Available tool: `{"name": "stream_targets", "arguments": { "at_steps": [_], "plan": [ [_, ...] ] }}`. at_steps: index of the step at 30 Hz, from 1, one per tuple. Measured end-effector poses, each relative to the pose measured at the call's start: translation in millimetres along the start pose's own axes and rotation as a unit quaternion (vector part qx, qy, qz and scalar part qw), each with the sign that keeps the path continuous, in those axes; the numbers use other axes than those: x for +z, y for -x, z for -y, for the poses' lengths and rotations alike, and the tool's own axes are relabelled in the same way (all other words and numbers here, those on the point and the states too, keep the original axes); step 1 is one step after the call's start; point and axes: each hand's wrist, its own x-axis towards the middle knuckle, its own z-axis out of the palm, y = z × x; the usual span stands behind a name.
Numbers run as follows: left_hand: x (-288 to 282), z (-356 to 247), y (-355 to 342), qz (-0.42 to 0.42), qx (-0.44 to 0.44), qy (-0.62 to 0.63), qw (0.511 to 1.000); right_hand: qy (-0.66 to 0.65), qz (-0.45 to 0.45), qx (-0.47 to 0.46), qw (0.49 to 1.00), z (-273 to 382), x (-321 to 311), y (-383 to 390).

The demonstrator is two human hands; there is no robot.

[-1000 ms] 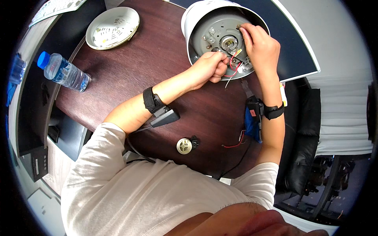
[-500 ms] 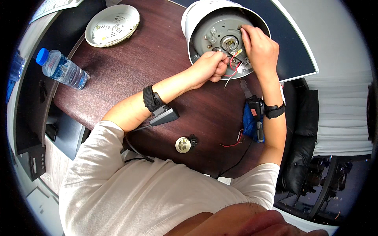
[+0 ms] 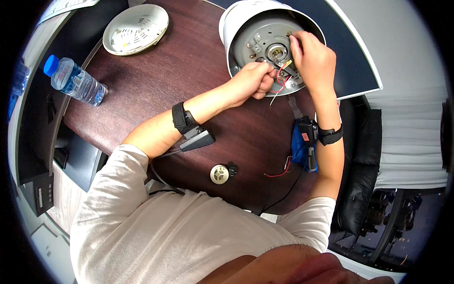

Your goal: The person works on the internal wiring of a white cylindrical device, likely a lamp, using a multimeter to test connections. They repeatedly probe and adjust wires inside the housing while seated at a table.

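Note:
A white round appliance housing point(image 3: 228, 19), like a rice cooker body, lies with its open underside facing me. Inside are a grey metal plate point(image 3: 243, 40) with a round centre part and loose red and white wires point(image 3: 281, 84), one with a yellow-green piece. My left hand point(image 3: 253, 79) is closed at the lower left of the opening, beside the wires; its curled fingers hide whatever they hold. Over the right rim reaches my right hand point(image 3: 314, 57), thumb and forefinger pinched together at a small spot on the plate. What lies between those fingertips is too small to make out.
On the brown table point(image 3: 189, 61) lies a white vented round cover point(image 3: 135, 29) at the far left. A water bottle point(image 3: 78, 81) with a blue cap stands at the left edge. Nearer me are a small round metal part point(image 3: 219, 174), a red wire point(image 3: 279, 174) and a blue bag point(image 3: 299, 146).

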Motion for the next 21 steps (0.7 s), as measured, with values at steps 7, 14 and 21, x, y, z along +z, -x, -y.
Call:
{"name": "stream_targets", "arguments": {
  "at_steps": [7, 14, 21],
  "plan": [
    [-0.9, 0.5, -0.9, 0.005, -0.002, -0.001, 1.0, -0.058, 0.091, 0.126, 0.986, 6.6, -8.1, -10.8],
    [-1.6, 0.5, -0.7, 0.002, 0.002, -0.004, 1.0, -0.173, 0.157, 0.316, 0.92, 1.6, -9.1, -21.2],
    [-0.2, 0.5, -0.3, -0.002, 0.0, -0.005, 1.0, -0.205, 0.112, 0.35, 0.907, -0.5, -3.7, -10.3]
  ]
}}
